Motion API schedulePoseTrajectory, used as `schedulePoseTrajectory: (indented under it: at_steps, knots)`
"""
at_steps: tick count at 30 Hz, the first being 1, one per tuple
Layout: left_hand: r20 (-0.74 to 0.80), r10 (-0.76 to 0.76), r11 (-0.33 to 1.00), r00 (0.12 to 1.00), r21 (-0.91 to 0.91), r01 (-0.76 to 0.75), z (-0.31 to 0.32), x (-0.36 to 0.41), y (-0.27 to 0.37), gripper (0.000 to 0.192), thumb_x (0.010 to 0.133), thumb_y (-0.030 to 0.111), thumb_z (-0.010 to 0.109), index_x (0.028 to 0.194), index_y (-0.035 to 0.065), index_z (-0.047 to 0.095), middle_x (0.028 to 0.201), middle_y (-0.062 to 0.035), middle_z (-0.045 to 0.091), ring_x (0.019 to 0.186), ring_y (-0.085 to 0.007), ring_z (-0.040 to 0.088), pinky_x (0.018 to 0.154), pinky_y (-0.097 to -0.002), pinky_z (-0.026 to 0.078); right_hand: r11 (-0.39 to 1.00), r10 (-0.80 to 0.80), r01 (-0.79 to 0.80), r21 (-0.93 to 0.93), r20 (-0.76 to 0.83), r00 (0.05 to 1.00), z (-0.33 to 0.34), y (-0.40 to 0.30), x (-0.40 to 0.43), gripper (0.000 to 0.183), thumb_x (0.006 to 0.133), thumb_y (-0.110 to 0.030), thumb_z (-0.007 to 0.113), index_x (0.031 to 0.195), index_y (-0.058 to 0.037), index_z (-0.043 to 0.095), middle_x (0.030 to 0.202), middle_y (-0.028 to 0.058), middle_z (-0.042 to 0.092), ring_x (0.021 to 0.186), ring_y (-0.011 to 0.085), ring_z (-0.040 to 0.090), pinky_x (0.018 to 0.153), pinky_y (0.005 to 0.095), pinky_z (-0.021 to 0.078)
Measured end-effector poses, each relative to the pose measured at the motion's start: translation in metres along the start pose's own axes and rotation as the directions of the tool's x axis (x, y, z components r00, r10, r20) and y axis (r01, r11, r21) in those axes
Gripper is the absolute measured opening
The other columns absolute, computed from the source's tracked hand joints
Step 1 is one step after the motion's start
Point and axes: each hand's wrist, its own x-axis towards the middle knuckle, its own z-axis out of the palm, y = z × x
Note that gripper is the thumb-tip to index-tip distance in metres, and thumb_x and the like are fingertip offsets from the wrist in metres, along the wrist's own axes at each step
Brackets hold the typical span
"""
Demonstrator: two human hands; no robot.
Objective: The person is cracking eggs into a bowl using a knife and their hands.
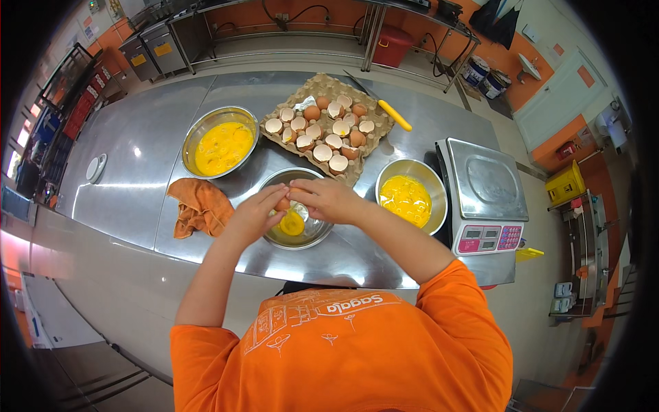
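Note:
Both hands are over a metal bowl (322, 238), where a yolk (292, 223) lies with clear egg white around it. My left hand (260, 208) holds a brown eggshell piece (282, 204) above the bowl's left side. Opposite it, my right hand (329, 200) grips another part of the shell (297, 190), mostly covered by the fingers. Beyond the bowl rests a cardboard egg tray (304, 92) holding many opened brown shells (323, 153). A larger bowl (189, 147) of yellow egg stands at the far left, and a steel bowl (439, 198) of beaten-looking egg at the right.
A crumpled orange cloth (198, 208) lies left of the hands. At the right sits a digital weighing scale (484, 180). A knife with a yellow handle (395, 115) lies beside the tray, its blade pointing away. A small white object (96, 168) is on the steel table (134, 123).

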Motion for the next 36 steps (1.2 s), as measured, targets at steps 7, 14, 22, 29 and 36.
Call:
schedulePoseTrajectory:
  at_steps: [7, 14, 22, 29, 36]
  knots:
    - [-0.026, 0.131, 0.969, 0.991, 0.213, -0.122, -0.037, 0.012, 0.026, 0.047, 0.07, 0.006, 0.066, 0.115, 0.0041, 0.052, 0.116, -0.0108, 0.055, 0.1, -0.0272, 0.057, 0.08, -0.0333, 0.049, 0.916, -0.164, 0.119, -0.384, -0.086, 0.983, -0.044, -0.015, 0.016, 0.047, 0.065, -0.009, 0.063, 0.11, -0.0155, 0.05, 0.111, 0.0037, 0.052, 0.082, 0.0203, 0.059, 0.066, 0.0322, 0.0441]
    - [0.022, 0.02, 0.996, 1.0, 0.084, -0.022, -0.026, -0.003, 0.016, 0.046, 0.07, 0.009, 0.068, 0.114, 0.0052, 0.053, 0.115, -0.0109, 0.056, 0.099, -0.0271, 0.058, 0.08, -0.0332, 0.049, 0.962, 0.027, -0.027, -0.273, -0.004, 1.0, -0.033, -0.026, 0.008, 0.05, 0.061, -0.01, 0.066, 0.108, -0.0145, 0.052, 0.106, 0.0037, 0.052, 0.08, 0.0206, 0.058, 0.066, 0.0326, 0.0431]
    - [-0.036, -0.319, 0.888, 0.947, -0.361, 0.286, 0.014, -0.019, 0.003, 0.044, 0.075, 0.01, 0.068, 0.116, 0.0031, 0.053, 0.115, -0.0107, 0.057, 0.104, -0.0221, 0.055, 0.088, -0.0297, 0.044, 0.594, 0.551, -0.384, 0.707, -0.009, 0.835, -0.009, -0.029, -0.01, 0.051, 0.085, -0.014, 0.058, 0.132, -0.0126, 0.038, 0.12, 0.0046, 0.05, 0.107, 0.0159, 0.051, 0.084, 0.0278, 0.0438]
    - [0.021, -0.655, 0.187, 0.755, -0.964, 0.189, 0.048, -0.005, 0.021, 0.05, 0.079, 0.014, 0.067, 0.121, 0.0015, 0.043, 0.116, -0.0099, 0.053, 0.106, -0.0181, 0.052, 0.093, -0.0304, 0.04, -0.107, 0.645, -0.391, 0.914, 0.363, 0.672, 0.012, -0.033, 0.008, 0.051, 0.088, -0.017, 0.056, 0.134, -0.0123, 0.034, 0.121, 0.0033, 0.047, 0.11, 0.0143, 0.046, 0.086, 0.0307, 0.0457]
    - [-0.072, -0.594, 0.6, 0.802, -0.703, 0.381, 0.024, 0.013, 0.008, 0.065, 0.073, 0.021, 0.073, 0.127, 0.0031, 0.04, 0.119, -0.0118, 0.047, 0.109, -0.0236, 0.048, 0.092, -0.0342, 0.039, -0.03, 0.486, -0.457, 0.889, 0.413, 0.77, -0.019, 0.02, 0.038, 0.045, 0.085, -0.008, 0.058, 0.125, -0.0098, 0.038, 0.118, 0.0055, 0.048, 0.106, 0.0176, 0.053, 0.078, 0.0314, 0.0512]
